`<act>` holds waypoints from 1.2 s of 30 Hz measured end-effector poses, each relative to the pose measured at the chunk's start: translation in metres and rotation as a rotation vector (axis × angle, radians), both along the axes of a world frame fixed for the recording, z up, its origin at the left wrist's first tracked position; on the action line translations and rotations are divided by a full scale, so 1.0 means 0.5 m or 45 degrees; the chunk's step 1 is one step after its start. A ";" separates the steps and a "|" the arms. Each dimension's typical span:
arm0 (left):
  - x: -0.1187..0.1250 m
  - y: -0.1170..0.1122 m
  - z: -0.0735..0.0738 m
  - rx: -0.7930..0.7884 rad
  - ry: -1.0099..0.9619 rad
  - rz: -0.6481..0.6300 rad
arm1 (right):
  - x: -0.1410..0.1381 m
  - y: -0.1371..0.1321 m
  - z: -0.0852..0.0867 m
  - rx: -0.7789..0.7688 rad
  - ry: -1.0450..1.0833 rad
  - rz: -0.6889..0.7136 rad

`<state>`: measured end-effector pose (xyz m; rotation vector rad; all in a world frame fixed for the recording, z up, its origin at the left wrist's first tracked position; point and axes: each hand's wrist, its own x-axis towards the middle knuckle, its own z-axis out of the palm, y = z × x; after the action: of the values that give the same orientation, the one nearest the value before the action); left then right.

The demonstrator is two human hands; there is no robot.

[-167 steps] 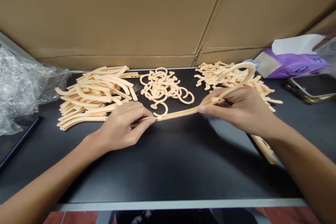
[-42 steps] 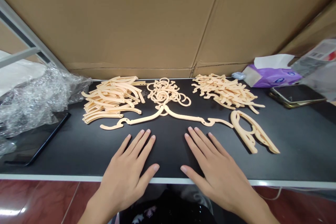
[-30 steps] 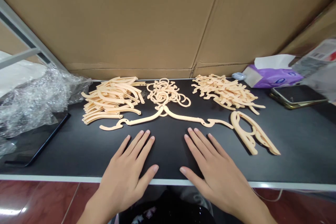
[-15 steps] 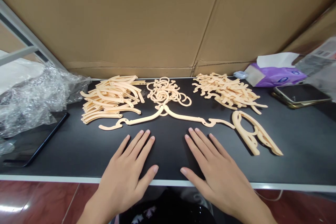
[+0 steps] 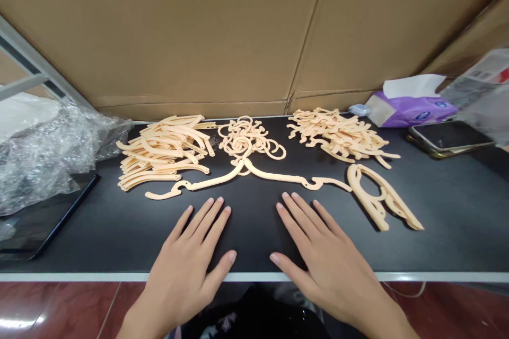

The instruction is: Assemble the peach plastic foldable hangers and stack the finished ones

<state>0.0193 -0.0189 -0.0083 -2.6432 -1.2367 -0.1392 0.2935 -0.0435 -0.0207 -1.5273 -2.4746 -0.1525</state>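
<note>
Both my left hand (image 5: 189,259) and my right hand (image 5: 320,257) lie flat on the black tabletop (image 5: 254,222), fingers stretched out, holding nothing. Just beyond my fingertips, an unfolded cream plastic folding hanger (image 5: 276,176) spreads its two arms and hooked ends. A second folding hanger (image 5: 368,202), folded up, rests to the right of my right hand. Behind are three heaps of cream parts: curved arm pieces (image 5: 163,151) at left, hook pieces (image 5: 248,137) in the middle, and notched end pieces (image 5: 338,135) at right.
Crumpled clear plastic wrap (image 5: 51,153) partly covers a dark tablet (image 5: 59,217) at left. At right stand a purple tissue pack (image 5: 417,111) and stacked phones (image 5: 451,136). A cardboard wall (image 5: 199,37) closes off the back, beside a metal frame (image 5: 43,71).
The view has shifted slightly, so things on the table appear a little further left. My hands and the hangers keep their places on the table.
</note>
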 end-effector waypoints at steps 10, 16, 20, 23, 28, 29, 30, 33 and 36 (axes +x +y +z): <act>0.012 0.051 0.042 -0.112 -0.174 0.007 | 0.001 0.000 0.002 -0.016 0.015 -0.001; 0.042 0.175 0.062 0.154 -0.127 0.050 | -0.001 0.001 0.009 -0.003 0.001 0.002; 0.049 0.224 0.054 0.162 -0.068 -0.100 | -0.002 0.001 0.016 -0.054 0.010 -0.001; 0.046 0.229 0.044 0.184 -0.148 -0.166 | -0.002 0.001 0.021 -0.091 0.023 -0.007; 0.029 0.228 0.042 0.276 -0.378 -0.248 | -0.003 0.002 0.022 -0.084 0.050 -0.010; 0.026 0.228 0.045 0.317 -0.423 -0.260 | -0.003 0.002 0.021 -0.082 0.058 -0.009; 0.024 0.228 0.048 0.359 -0.465 -0.273 | -0.004 0.002 0.020 -0.082 0.067 -0.008; 0.023 0.224 0.057 0.459 -0.573 -0.310 | -0.003 0.002 0.019 -0.105 0.121 -0.005; 0.024 0.219 0.061 0.514 -0.641 -0.328 | 0.005 -0.004 0.018 -0.186 0.325 -0.067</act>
<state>0.0311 0.0906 0.0220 -2.4568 -0.8509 -1.0314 0.2961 -0.0457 -0.0119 -1.5600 -2.2880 0.2074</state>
